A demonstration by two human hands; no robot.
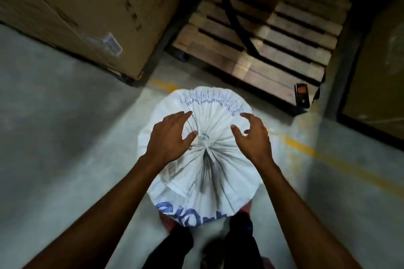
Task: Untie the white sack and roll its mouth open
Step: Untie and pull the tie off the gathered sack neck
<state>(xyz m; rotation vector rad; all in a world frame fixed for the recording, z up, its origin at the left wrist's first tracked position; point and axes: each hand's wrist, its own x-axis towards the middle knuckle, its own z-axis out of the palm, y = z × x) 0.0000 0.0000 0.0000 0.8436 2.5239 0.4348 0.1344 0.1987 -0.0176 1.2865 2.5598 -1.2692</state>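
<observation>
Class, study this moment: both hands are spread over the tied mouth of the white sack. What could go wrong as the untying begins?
1. The white sack stands upright between the person's legs; tugging at the gathered knot might tip it.
2. The left hand and right hand are open, gripping nothing, so fingers may slip on the tight pleats.
3. The frame is blurred, so no tie shows clearly; pulling the wrong fold could tighten it.

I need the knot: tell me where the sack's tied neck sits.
Centre of the head view, atop the white sack, between the left hand and right hand.

Both bare forearms reaching forward and down, left hand (169, 137) spreading its fingers palm-down, right hand (251, 137) hovering with fingers curled, open
</observation>
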